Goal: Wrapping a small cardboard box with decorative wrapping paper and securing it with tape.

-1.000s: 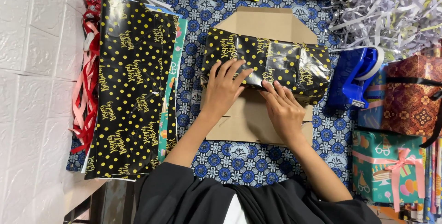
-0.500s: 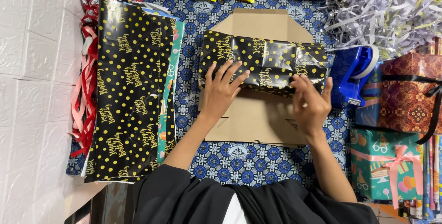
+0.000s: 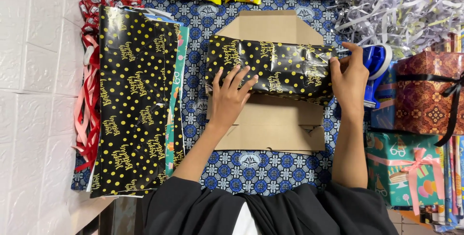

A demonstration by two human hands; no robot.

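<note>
Your fingers (image 3: pixel 244 78) on the left hand (image 3: pixel 229 97) are spread flat and pressed down on the near-left part of the wrapped box (image 3: pixel 270 66), pinching nothing. Your right hand (image 3: pixel 349 78) stands at the box's right end, fingers together and lifted along that end, with the thumb side against the crumpled paper there; whether anything is pinched under the palm you cannot tell from this view.

The wrapped box, in black paper with gold dots, lies with its long axis running left to right, so its two short ends point toward your two hands' sides. Its right end touches your right hand; its left end lies just left of your left fingers and is uncovered by either hand. The left hand is the nearer one to that left end.

The box rests on a flattened brown cardboard box (image 3: pixel 270 128), which sticks out on the far and near sides of it and lies on the blue patterned cloth (image 3: pixel 251 172) covering the desk.

Just right of your right hand sits a blue tape dispenser (image 3: pixel 377 66), touching or nearly touching the fingertips. Well to the left lies a stack of black dotted wrapping sheets (image 3: pixel 130 99), with red ribbons (image 3: pixel 89 95) beyond it. To the right are a red patterned gift box (image 3: pixel 425 95) and a teal one with a pink bow (image 3: pixel 406 172); shredded paper (image 3: pixel 401 7) lies far right.
</note>
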